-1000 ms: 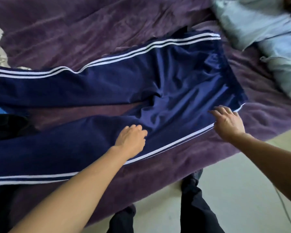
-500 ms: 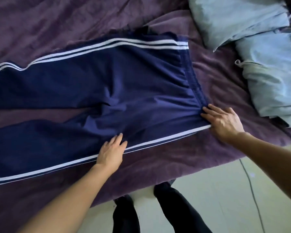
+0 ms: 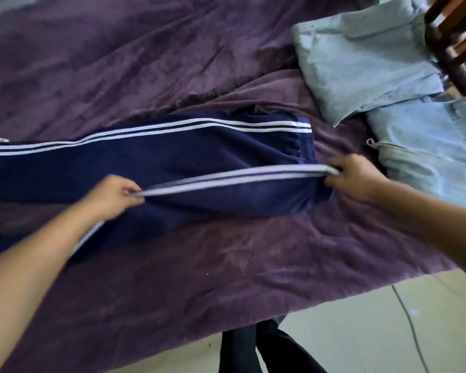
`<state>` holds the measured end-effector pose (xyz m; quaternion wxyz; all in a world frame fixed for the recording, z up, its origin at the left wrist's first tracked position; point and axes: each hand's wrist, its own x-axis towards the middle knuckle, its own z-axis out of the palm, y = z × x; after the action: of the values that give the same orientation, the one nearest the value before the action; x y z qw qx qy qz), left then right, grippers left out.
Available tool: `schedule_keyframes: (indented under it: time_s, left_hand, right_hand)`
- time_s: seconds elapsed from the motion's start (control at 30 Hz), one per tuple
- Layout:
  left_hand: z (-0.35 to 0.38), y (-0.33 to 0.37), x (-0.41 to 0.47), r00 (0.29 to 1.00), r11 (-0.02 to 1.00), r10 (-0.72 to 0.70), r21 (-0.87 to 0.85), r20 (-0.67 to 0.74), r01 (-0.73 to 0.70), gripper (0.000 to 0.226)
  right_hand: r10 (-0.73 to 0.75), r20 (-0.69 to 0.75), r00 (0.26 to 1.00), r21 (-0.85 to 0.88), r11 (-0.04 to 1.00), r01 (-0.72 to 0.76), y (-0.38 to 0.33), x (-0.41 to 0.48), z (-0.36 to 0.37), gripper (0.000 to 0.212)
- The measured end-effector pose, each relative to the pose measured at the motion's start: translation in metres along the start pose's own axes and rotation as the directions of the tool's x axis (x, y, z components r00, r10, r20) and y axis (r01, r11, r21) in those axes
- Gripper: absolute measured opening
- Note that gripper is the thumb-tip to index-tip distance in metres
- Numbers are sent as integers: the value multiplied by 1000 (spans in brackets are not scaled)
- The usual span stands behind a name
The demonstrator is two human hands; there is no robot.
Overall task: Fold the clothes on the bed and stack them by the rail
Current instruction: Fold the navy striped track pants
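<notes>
Navy track pants (image 3: 172, 157) with white side stripes lie across the purple bed cover (image 3: 226, 278), waistband to the right. My left hand (image 3: 113, 196) pinches the near striped edge at mid-thigh. At the waistband corner my right hand (image 3: 353, 176) grips the same edge. Between them the near side is lifted off the cover and stretched taut over the far leg. Two folded pale blue garments, one (image 3: 361, 57) behind the other (image 3: 436, 146), lie at the right beside the wooden rail (image 3: 452, 49).
The bed's near edge runs diagonally from lower left to right, with pale floor (image 3: 361, 332) beyond it. A thin cable (image 3: 412, 327) lies on the floor. My dark-trousered legs (image 3: 253, 348) stand against the bed edge. The pants' legs run off the left side of the view.
Both hands went from lying flat on the pants to gripping the near striped edge. They have lifted it and carried it toward the far leg. The view shifted left.
</notes>
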<state>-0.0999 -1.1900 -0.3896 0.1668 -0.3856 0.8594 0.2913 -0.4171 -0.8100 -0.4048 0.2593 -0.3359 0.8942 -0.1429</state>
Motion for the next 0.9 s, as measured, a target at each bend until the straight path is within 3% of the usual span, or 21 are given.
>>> schedule_keyframes:
  time_s: [0.1,0.2,0.33,0.43,0.5,0.57,0.63,0.7,0.77,0.83,0.9]
  left_hand:
    - [-41,3,49,980,994,-51,-110,-192,30,14]
    - [-55,10,102,958,991,-83,-127,-276,49,20]
    - [-41,21,168,939,998,-62,-11,-339,62,19]
    - [-16,36,197,898,986,-141,18,-416,163,24]
    - [3,42,197,886,981,-81,123,-457,153,30]
    - [25,41,180,856,973,142,228,-498,-30,29]
    - [52,36,149,786,883,440,369,-435,-290,32]
    - [82,27,121,761,726,619,513,-194,-459,51]
    - [101,19,111,840,680,543,574,24,-456,71]
    - [107,20,115,910,733,409,569,70,-374,78]
    - [113,30,117,900,742,421,530,108,-411,71]
  right_hand:
    - [63,-86,994,152,987,-49,-19,50,-17,10]
    - [171,-125,977,203,969,-144,-29,94,-17,24]
    - [304,-180,936,107,952,-288,-27,135,2,37]
    - [311,-322,894,-32,940,-339,-26,143,21,45]
    - [341,-365,866,27,934,-356,-26,140,34,58]
    - [475,-302,826,154,880,-450,-25,132,47,72]
    - [573,-228,787,199,819,-538,-25,119,60,76]
    - [605,-214,767,235,794,-561,-27,113,72,69]
    - [606,-232,760,311,787,-533,-25,110,76,57]
    - [577,-294,762,304,812,-498,-14,108,68,51]
    - [557,-361,748,189,829,-527,6,104,53,53]
